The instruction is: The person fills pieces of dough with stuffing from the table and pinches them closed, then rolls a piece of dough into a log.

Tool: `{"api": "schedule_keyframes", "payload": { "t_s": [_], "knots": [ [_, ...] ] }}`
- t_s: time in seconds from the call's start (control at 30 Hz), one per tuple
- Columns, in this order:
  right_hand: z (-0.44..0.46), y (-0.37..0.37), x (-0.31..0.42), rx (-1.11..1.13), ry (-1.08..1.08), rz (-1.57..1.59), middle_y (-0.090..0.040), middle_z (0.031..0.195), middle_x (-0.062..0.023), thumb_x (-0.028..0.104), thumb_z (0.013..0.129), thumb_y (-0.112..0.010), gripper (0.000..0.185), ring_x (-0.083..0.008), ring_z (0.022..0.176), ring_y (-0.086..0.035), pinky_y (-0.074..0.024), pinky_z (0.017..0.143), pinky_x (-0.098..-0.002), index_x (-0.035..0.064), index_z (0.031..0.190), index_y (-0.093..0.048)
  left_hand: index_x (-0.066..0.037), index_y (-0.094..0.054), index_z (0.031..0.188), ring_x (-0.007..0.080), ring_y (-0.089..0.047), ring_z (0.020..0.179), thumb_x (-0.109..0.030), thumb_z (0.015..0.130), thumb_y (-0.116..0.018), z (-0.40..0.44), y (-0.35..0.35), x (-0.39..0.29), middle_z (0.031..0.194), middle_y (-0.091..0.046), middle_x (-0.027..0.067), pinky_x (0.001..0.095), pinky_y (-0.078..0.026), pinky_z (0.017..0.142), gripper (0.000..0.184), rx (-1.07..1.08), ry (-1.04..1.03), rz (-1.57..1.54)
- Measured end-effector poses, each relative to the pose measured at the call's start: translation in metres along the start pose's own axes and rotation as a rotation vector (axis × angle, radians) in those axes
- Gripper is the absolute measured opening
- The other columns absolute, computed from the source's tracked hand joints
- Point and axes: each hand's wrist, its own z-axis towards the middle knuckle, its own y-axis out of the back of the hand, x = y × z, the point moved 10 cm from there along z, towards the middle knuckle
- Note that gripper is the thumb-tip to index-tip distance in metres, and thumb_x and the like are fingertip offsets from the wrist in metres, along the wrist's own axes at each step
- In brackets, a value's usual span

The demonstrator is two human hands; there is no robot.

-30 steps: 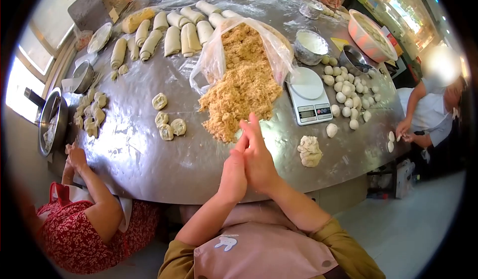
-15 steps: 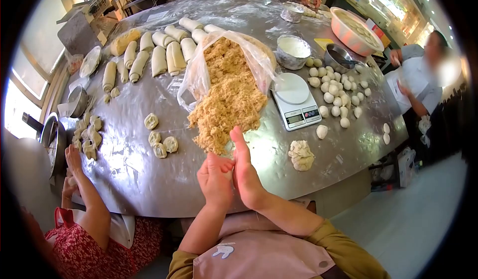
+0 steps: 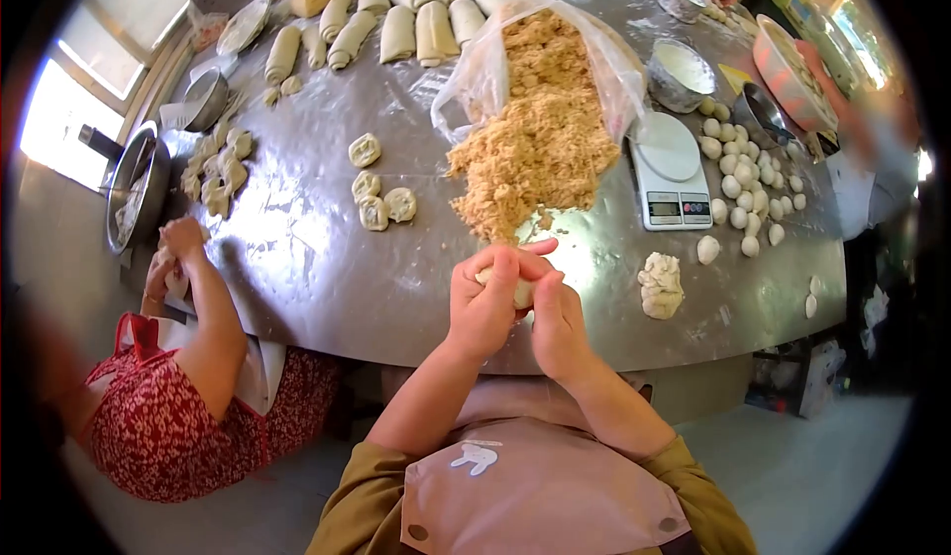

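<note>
The left hand [image 3: 481,306] and right hand [image 3: 561,327] curl together around a small, pale, soft-looking dough piece [image 3: 523,295], apparently shaping it; a crumbly golden-brown mound [image 3: 540,154] lies at their twelve o'clock. The next move seems to call for gentle, even pressure.

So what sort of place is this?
Probably a bakery or pastry kitchen: the large metal table holds pale rolls that look like dough, many small round balls and a digital scale.
</note>
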Motion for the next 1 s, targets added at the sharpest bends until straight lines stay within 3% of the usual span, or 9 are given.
{"api": "schedule_keyframes", "payload": {
  "t_s": [0.13,0.27,0.37,0.43,0.53,0.7,0.77,0.9,1.0],
  "knots": [
    [0.001,0.007,-0.004,-0.229,0.045,-0.136,-0.060,0.102,-0.0085,0.056,0.104,-0.025,0.066,-0.0137,0.085,-0.060,-0.0489,0.067,-0.0253,0.0016,0.102,-0.062,0.000,-0.065,0.094,0.0277,-0.064,0.104,-0.047,0.104,-0.038,0.006,0.008,-0.007,0.091,-0.069,0.0120,0.0492,-0.035,0.112,0.055,-0.171,0.003,-0.205],
    [-0.003,0.005,-0.037,0.147,-0.283,0.142,-0.056,0.089,-0.0034,0.049,0.104,-0.039,0.050,-0.0072,0.065,-0.053,-0.0406,0.052,-0.0202,0.0025,0.115,-0.052,0.001,-0.064,0.093,0.0288,-0.058,0.116,-0.051,0.103,-0.034,0.001,0.000,0.003,0.102,-0.069,0.0173,0.0474,-0.033,0.113,0.062,-0.317,0.182,-0.453],
    [0.005,0.002,-0.012,-0.064,0.081,-0.193,-0.057,0.080,-0.0025,0.057,0.102,-0.033,0.060,-0.0082,0.060,-0.053,-0.0416,0.051,-0.0207,0.0025,0.119,-0.050,0.003,-0.064,0.091,0.0282,-0.053,0.124,-0.058,0.102,-0.030,-0.003,0.006,0.017,0.101,-0.068,0.0164,0.0460,-0.039,0.109,0.070,-0.052,0.150,-0.080],
    [0.006,0.003,-0.003,-0.145,0.161,-0.279,-0.058,0.076,-0.0023,0.061,0.101,-0.029,0.065,-0.0082,0.058,-0.052,-0.0413,0.050,-0.0206,0.0022,0.116,-0.051,0.004,-0.063,0.100,0.0274,-0.054,0.124,-0.059,0.101,-0.032,0.000,0.007,0.009,0.106,-0.067,0.0162,0.0452,-0.040,0.107,0.070,-0.045,0.078,-0.068],
    [0.003,0.014,-0.026,-0.032,-0.254,0.042,-0.059,0.074,-0.0028,0.063,0.101,-0.025,0.067,-0.0083,0.056,-0.053,-0.0409,0.049,-0.0203,0.0021,0.111,-0.052,0.004,-0.052,0.127,0.0284,-0.049,0.130,-0.065,0.097,-0.036,-0.001,0.003,0.015,0.120,-0.063,0.0175,0.0442,-0.036,0.110,0.077,-0.139,0.126,-0.377],
    [-0.008,0.008,-0.045,0.082,-0.281,0.097,-0.059,0.072,-0.0029,0.062,0.101,-0.022,0.065,-0.0098,0.054,-0.053,-0.0410,0.048,-0.0226,0.0041,0.109,-0.053,0.004,-0.038,0.142,0.0292,-0.051,0.129,-0.058,0.097,-0.047,-0.006,0.000,0.014,0.130,-0.059,0.0160,0.0452,-0.041,0.107,0.077,0.004,0.151,-0.003],
    [0.003,0.006,-0.013,-0.152,0.094,-0.204,-0.059,0.071,-0.0029,0.061,0.102,-0.022,0.065,-0.0101,0.053,-0.053,-0.0410,0.047,-0.0231,0.0042,0.109,-0.052,0.004,-0.038,0.143,0.0275,-0.053,0.125,-0.061,0.096,-0.045,-0.006,0.005,0.021,0.133,-0.058,0.0167,0.0450,-0.043,0.104,0.080,-0.038,0.189,-0.053],
    [-0.002,0.019,-0.029,0.009,-0.145,0.033,-0.061,0.080,-0.0051,0.060,0.102,-0.022,0.066,-0.0105,0.063,-0.058,-0.0450,0.054,-0.0236,0.0020,0.111,-0.051,0.004,-0.046,0.137,0.0228,-0.057,0.115,-0.070,0.094,-0.037,0.002,-0.007,-0.003,0.137,-0.055,0.0173,0.0377,-0.047,0.098,0.086,-0.282,0.059,-0.421],
    [-0.006,0.013,-0.027,0.136,-0.254,0.090,-0.061,0.085,-0.0049,0.061,0.102,-0.022,0.067,-0.0094,0.067,-0.057,-0.0451,0.056,-0.0232,0.0036,0.117,-0.053,0.004,-0.057,0.121,0.0282,-0.058,0.115,-0.062,0.098,-0.035,-0.005,-0.010,0.007,0.126,-0.061,0.0168,0.0413,-0.045,0.101,0.073,-0.001,0.111,-0.019]
  ]
}}
